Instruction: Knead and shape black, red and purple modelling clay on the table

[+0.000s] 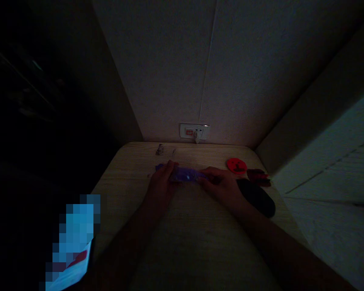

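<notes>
Between my two hands stretches a purple, shiny strip that looks like a plastic packet [185, 175]; what is inside it cannot be made out in the dim light. My left hand [163, 178] grips its left end, and a bit of purple sticks out beyond the fingers. At the other end, my right hand [217, 181] pinches the packet between thumb and fingers. Both hands are just above or on the wooden tabletop [197, 226]; I cannot tell if the packet touches it.
To the right lie a red disc [236, 165] with dark face-like marks, a dark red piece [259, 177] and a black rounded object [256, 198]. Dark scraps [159, 150] lie at the back left. A wall socket [194, 131] sits behind; a lit, pixelated screen [75, 266] glows lower left.
</notes>
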A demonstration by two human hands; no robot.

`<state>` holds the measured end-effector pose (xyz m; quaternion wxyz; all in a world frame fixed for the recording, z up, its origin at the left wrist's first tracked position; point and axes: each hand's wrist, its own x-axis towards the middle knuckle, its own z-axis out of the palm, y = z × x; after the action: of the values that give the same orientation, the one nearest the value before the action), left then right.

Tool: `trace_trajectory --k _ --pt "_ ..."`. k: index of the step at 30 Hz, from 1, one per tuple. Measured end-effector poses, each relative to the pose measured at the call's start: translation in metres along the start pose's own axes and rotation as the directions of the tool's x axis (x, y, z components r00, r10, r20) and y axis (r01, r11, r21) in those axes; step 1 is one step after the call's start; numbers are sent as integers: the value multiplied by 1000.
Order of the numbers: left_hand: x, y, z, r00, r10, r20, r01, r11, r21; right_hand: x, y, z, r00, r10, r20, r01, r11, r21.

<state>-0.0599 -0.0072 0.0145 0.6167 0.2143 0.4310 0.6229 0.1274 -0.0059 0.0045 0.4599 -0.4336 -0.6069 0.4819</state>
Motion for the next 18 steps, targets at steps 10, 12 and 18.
trace_trajectory --k 10,12,18 --pt "4 -1 -3 993 111 -48 -107 990 90 -1 -2 -4 978 -201 -57 184 958 -222" --pt "4 -1 -3 989 140 -48 -137 988 70 -4 -6 -3 955 -298 -18 278 910 -307" --pt "5 -3 -5 980 196 -41 -193 979 65 -8 -13 0 906 -422 32 401 832 -382"
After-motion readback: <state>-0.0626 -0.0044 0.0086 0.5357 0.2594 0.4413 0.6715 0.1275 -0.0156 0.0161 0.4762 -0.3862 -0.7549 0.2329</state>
